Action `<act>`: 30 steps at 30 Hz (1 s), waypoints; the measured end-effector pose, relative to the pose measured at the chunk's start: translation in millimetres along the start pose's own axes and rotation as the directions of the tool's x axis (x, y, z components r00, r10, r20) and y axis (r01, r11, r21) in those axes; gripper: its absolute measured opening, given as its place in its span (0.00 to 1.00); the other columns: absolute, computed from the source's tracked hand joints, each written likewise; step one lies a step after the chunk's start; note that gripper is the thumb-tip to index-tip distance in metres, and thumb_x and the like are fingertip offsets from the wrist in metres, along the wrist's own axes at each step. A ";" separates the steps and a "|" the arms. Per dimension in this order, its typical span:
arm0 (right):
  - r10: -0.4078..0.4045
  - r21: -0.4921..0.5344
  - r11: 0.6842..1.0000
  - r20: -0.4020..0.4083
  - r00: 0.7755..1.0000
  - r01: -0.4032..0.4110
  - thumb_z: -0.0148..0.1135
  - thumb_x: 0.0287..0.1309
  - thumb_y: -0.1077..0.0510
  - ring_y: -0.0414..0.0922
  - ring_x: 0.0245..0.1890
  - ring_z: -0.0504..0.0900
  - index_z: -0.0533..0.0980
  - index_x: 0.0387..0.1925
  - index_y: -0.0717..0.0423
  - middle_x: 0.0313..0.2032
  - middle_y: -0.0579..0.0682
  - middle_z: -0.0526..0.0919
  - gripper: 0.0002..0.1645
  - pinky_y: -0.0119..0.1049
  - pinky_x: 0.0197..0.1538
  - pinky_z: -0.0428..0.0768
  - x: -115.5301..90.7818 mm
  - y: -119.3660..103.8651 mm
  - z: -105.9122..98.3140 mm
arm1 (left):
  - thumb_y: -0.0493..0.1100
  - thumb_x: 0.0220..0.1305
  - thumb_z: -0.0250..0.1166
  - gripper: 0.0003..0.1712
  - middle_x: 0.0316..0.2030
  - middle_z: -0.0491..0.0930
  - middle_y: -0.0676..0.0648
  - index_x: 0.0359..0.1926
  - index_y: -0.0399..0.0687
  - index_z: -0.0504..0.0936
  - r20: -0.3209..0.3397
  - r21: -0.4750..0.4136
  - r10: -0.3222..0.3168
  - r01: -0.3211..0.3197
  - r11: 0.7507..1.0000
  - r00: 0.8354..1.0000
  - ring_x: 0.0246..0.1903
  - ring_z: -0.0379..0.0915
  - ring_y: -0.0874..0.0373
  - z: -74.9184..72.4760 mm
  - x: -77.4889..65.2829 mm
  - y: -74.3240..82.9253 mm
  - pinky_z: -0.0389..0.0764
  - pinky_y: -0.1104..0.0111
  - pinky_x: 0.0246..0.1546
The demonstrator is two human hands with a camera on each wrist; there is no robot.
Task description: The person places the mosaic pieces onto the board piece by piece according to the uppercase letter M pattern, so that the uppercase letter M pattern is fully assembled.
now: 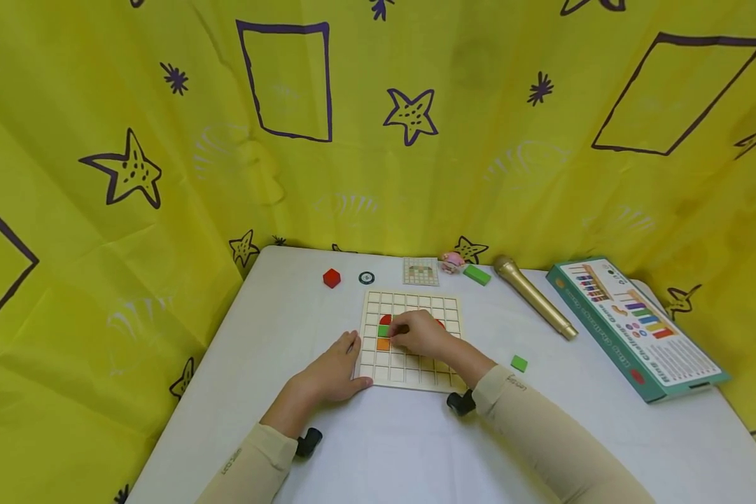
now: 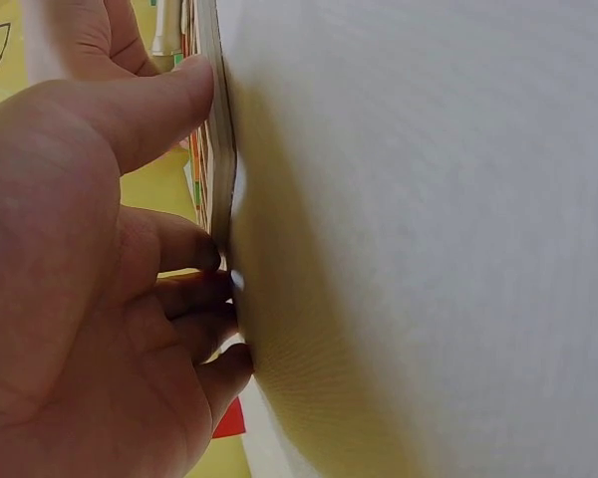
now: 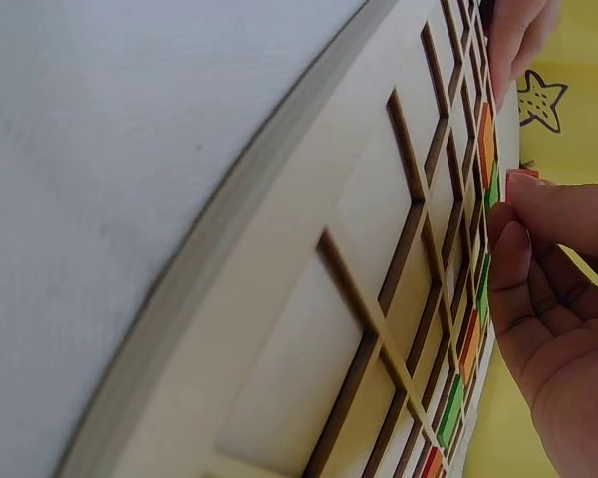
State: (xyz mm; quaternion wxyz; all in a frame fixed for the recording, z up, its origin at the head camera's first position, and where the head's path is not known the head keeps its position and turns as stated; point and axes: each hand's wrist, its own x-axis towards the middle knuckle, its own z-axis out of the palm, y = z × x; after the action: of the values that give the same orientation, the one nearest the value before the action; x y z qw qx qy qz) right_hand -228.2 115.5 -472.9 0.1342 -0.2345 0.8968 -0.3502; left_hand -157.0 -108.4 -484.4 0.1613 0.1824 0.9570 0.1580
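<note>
A pale wooden grid board (image 1: 409,378) lies on the white table. On its left side sit a red curved tile (image 1: 385,319), a green tile (image 1: 383,331) and an orange tile (image 1: 383,344). My left hand (image 1: 330,371) is at the board's left edge, its fingers and thumb touching the rim and nothing curled round it. My right hand (image 1: 418,332) is over the board, thumb and index fingertips together beside the green tile; whether a piece is between them is hidden. In the right wrist view, more green tiles (image 3: 451,410) and orange tiles (image 3: 468,345) sit in the grid below the right hand (image 3: 568,319).
Behind the board are a red hexagonal block (image 1: 332,278), a dark ring-shaped disc (image 1: 367,278), a small pattern card (image 1: 421,271), a pink figurine (image 1: 452,262) and a green block (image 1: 477,274). Right of it lie a gold microphone (image 1: 535,297), a loose green tile (image 1: 519,363) and a game box (image 1: 642,329).
</note>
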 end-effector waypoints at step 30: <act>0.074 0.041 0.997 -0.090 0.993 -0.071 0.69 0.62 0.60 0.43 0.35 0.77 0.85 0.37 0.54 0.32 0.43 0.82 0.02 0.38 0.42 0.78 -40.5 32.3 -27.3 | 0.60 0.66 0.65 0.53 0.78 0.48 0.37 0.77 0.34 0.52 -0.014 -0.015 0.009 -0.009 1.000 1.000 0.76 0.44 0.43 -2.0 -4.3 3.1 0.58 0.54 0.72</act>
State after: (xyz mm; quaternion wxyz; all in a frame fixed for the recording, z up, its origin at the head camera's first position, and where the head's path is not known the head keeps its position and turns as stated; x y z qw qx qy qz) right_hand -215.2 172.5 -472.5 0.1102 -0.1830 0.9031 -0.3724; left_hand -153.0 -107.9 -480.4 0.1554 0.1844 0.9560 0.1673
